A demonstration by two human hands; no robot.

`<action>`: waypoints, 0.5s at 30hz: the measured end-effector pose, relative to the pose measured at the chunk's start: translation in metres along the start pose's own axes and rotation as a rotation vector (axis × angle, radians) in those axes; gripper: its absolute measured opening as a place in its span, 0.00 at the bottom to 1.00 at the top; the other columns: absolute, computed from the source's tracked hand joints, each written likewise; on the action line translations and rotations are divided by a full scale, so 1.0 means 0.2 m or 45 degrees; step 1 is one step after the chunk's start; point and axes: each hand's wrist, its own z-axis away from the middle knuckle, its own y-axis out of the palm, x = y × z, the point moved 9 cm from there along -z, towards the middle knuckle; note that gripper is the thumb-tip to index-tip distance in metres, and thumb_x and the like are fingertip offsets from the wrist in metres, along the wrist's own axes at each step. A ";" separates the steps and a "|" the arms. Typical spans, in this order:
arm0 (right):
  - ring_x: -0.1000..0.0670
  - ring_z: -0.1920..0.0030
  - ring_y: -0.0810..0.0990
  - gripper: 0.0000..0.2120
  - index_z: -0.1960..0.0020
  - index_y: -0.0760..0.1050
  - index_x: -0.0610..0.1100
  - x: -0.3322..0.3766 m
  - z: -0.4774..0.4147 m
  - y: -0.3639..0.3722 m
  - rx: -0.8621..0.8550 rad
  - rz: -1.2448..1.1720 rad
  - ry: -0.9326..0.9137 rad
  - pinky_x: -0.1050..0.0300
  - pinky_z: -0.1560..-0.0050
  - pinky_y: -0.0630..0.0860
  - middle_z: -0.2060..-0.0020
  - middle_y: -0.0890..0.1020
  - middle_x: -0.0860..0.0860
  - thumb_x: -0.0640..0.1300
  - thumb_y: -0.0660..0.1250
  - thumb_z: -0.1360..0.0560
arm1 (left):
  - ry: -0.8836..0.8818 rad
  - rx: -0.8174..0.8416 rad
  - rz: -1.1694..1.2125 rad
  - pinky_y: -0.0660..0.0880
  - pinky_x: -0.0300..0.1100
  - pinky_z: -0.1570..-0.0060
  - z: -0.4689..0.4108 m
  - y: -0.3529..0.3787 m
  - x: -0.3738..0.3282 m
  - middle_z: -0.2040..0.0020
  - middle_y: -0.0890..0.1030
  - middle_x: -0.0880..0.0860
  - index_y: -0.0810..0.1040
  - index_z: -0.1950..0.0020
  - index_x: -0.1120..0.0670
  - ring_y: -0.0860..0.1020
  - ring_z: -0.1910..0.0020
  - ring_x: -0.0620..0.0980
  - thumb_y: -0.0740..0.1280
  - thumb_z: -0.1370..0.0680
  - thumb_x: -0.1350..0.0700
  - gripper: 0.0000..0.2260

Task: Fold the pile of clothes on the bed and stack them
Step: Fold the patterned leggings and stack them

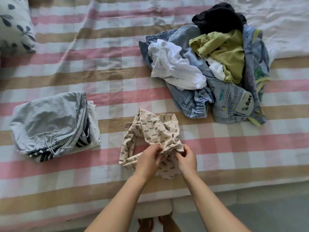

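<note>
A cream garment with small brown squiggles (150, 131) lies crumpled near the bed's front edge. My left hand (148, 160) and my right hand (186, 158) both pinch its bunched edge close together. To the left sits a stack of folded clothes (51, 124), light blue on top with a drawstring and a striped piece underneath. At the upper right lies the unfolded pile (217, 67): a white top, jeans, a yellow-green piece, a black piece and a patterned blue one.
The bed carries a pink, tan and white checked sheet (100, 64). A leaf-print pillow (15, 25) lies at the far left corner. A white blanket (280, 27) covers the far right. The bed's front edge and the floor (267, 211) run along the bottom.
</note>
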 end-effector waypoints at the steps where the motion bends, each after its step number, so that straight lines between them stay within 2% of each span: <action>1: 0.46 0.53 0.79 0.08 0.52 0.76 0.40 0.02 0.02 -0.02 -0.018 -0.031 -0.017 0.49 0.49 0.74 0.57 0.81 0.45 0.31 0.65 0.27 | 0.011 -0.087 0.073 0.70 0.38 0.54 0.01 -0.04 -0.01 0.54 0.80 0.54 0.79 0.51 0.60 0.78 0.53 0.53 0.68 0.27 0.64 0.06; 3: 0.48 0.56 0.79 0.09 0.55 0.76 0.41 0.04 0.09 -0.04 0.019 -0.085 -0.066 0.49 0.51 0.76 0.60 0.81 0.46 0.28 0.65 0.28 | 0.068 -0.249 0.176 0.71 0.32 0.58 0.06 -0.13 -0.02 0.59 0.80 0.51 0.80 0.56 0.61 0.77 0.59 0.46 0.69 0.27 0.66 0.03; 6: 0.50 0.59 0.80 0.10 0.57 0.78 0.44 0.06 0.26 0.02 0.256 -0.012 -0.232 0.53 0.56 0.77 0.63 0.82 0.50 0.30 0.66 0.29 | 0.114 -0.353 0.252 0.71 0.27 0.60 0.21 -0.23 0.01 0.61 0.79 0.42 0.81 0.57 0.57 0.77 0.60 0.38 0.68 0.26 0.60 0.03; 9: 0.51 0.54 0.78 0.11 0.50 0.80 0.44 0.00 0.37 0.12 0.393 0.413 -0.397 0.63 0.52 0.73 0.56 0.82 0.53 0.33 0.67 0.29 | -0.020 -0.354 0.140 0.69 0.28 0.62 0.35 -0.25 0.19 0.63 0.79 0.41 0.81 0.58 0.55 0.76 0.62 0.38 0.67 0.25 0.60 0.04; 11: 0.51 0.47 0.75 0.15 0.43 0.78 0.44 -0.08 0.37 0.17 0.463 0.721 -0.392 0.64 0.47 0.70 0.50 0.80 0.52 0.34 0.63 0.27 | -0.226 -0.245 0.076 0.72 0.33 0.59 0.40 -0.21 0.35 0.61 0.79 0.44 0.81 0.57 0.54 0.76 0.60 0.39 0.67 0.25 0.63 0.05; 13: 0.49 0.48 0.77 0.17 0.47 0.80 0.43 -0.09 0.32 0.16 0.391 0.725 -0.283 0.58 0.46 0.73 0.51 0.80 0.50 0.30 0.60 0.29 | -0.364 -0.110 0.139 0.72 0.33 0.57 0.41 -0.15 0.45 0.58 0.80 0.45 0.80 0.55 0.51 0.77 0.58 0.39 0.67 0.25 0.64 0.08; 15: 0.49 0.54 0.78 0.16 0.56 0.80 0.43 0.03 0.25 0.06 0.108 0.543 -0.283 0.57 0.55 0.75 0.58 0.80 0.51 0.26 0.59 0.32 | -0.436 -0.111 0.277 0.74 0.32 0.59 0.35 -0.16 0.47 0.56 0.80 0.47 0.78 0.54 0.48 0.79 0.60 0.38 0.65 0.24 0.64 0.10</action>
